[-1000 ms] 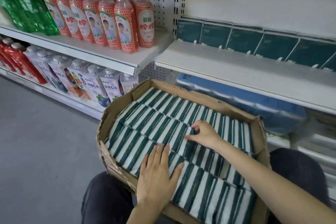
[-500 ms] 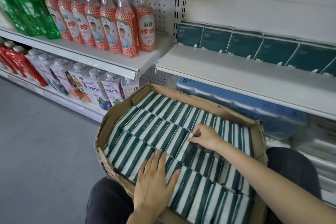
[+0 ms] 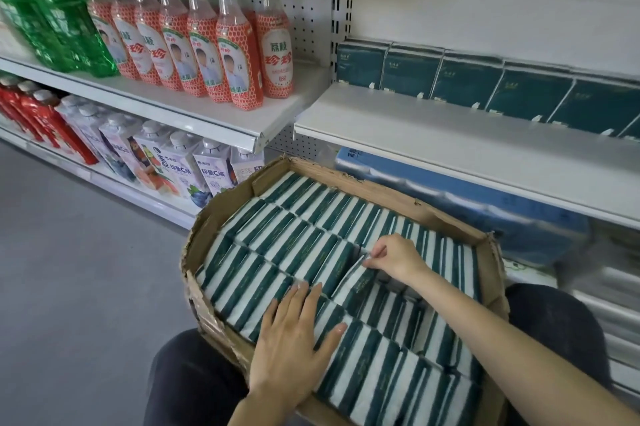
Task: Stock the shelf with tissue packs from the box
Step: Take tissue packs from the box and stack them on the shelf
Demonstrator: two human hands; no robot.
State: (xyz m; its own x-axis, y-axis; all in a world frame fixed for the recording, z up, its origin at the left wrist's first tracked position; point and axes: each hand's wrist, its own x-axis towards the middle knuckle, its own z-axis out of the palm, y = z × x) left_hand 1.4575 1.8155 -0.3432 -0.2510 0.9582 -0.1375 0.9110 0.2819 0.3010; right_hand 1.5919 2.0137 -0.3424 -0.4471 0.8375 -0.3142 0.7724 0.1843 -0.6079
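Note:
A torn cardboard box [image 3: 221, 207] rests on my lap, packed with rows of green-and-white tissue packs [image 3: 294, 245] standing on edge. My right hand [image 3: 394, 256] pinches the top edge of one tissue pack [image 3: 356, 282] in the middle of the box, and that pack is tilted and partly raised above its neighbours. My left hand [image 3: 294, 339] lies flat, fingers straight, pressing on the packs at the box's near edge. A white shelf [image 3: 450, 148] ahead on the right carries a row of dark green tissue packs [image 3: 464, 79] along its back.
To the left, a shelf [image 3: 173, 110] carries orange-labelled bottles [image 3: 235, 48] and green bottles [image 3: 52, 17]. Below stand cartons [image 3: 180, 166] and red bottles [image 3: 38, 117]. Blue wrapped rolls [image 3: 467, 211] sit under the tissue shelf. Grey floor [image 3: 79, 270] lies left.
My right hand has gone from resting on the packs to pinching one and tilting it up out of its row. My left hand stays flat on the near packs.

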